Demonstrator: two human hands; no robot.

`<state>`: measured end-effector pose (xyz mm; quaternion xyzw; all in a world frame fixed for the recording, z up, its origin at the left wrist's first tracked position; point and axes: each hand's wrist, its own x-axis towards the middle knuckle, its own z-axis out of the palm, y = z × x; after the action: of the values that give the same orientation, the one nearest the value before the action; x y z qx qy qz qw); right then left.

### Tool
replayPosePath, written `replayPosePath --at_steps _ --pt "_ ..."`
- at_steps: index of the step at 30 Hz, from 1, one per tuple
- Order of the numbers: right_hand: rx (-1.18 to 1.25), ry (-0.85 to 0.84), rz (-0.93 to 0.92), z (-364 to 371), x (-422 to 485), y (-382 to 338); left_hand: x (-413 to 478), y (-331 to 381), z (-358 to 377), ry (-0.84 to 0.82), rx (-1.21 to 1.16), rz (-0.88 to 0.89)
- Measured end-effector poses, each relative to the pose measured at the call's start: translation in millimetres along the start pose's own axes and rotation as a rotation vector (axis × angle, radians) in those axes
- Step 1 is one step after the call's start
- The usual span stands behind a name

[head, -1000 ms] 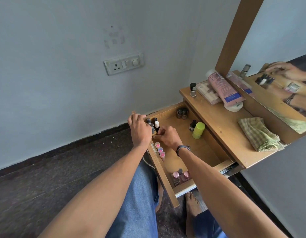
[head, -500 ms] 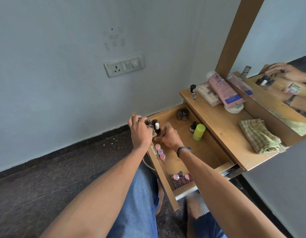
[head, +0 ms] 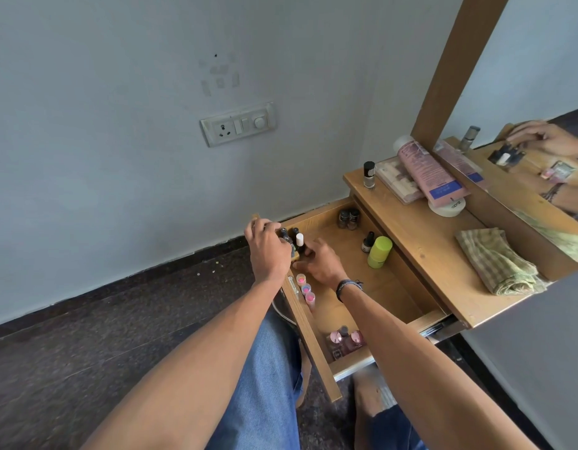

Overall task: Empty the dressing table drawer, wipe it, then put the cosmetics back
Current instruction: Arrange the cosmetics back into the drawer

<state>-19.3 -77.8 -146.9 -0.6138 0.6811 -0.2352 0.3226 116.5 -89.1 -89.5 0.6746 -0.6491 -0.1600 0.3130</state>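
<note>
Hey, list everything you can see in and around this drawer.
drawer: one, wooden, open
small bottles: several, black caps, one white, drawer's front-left corner
jars: two, dark, drawer back
green container: one, lime, drawer back
dropper bottle: one, dark, beside green container
small pots: three, pink and blue tops, drawer front
pink bottles: about three, drawer's front-right corner
nail polish: one, black cap, tabletop
tube: one, pink, tabletop
palette: one, pale, under tube
cloth: one, green checked, tabletop
wall socket: one, white, wall
left hand: at small bottles, grip unclear
right hand: at small bottles, grip unclear

White switch plate (head: 238,124) up on the pale blue wall (head: 86,141), far left, dark speckled floor (head: 70,336) running below it.
</note>
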Motion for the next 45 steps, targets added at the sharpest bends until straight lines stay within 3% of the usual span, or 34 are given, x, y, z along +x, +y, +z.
replayPosePath --at_steps 18,26,31,39,45 --pt "-0.046 -0.025 -0.030 -3.3 -1.8 -0.9 1.1 -0.9 1.4 0.000 -0.009 0.004" --pt "0.047 -0.073 0.066 -31.9 -23.4 18.2 1.8 -0.4 2.6 0.004 -0.014 -0.003" --pt "0.054 -0.204 0.069 -47.9 -63.8 42.7 1.2 0.0 2.1 0.004 -0.009 0.000" --pt "-0.051 -0.397 -0.082 -53.8 -90.4 25.0 0.8 1.1 0.5 -0.007 0.000 0.002" --pt "0.130 -0.442 0.129 -74.9 -110.9 18.9 1.6 0.0 2.8 -0.004 -0.006 -0.002"
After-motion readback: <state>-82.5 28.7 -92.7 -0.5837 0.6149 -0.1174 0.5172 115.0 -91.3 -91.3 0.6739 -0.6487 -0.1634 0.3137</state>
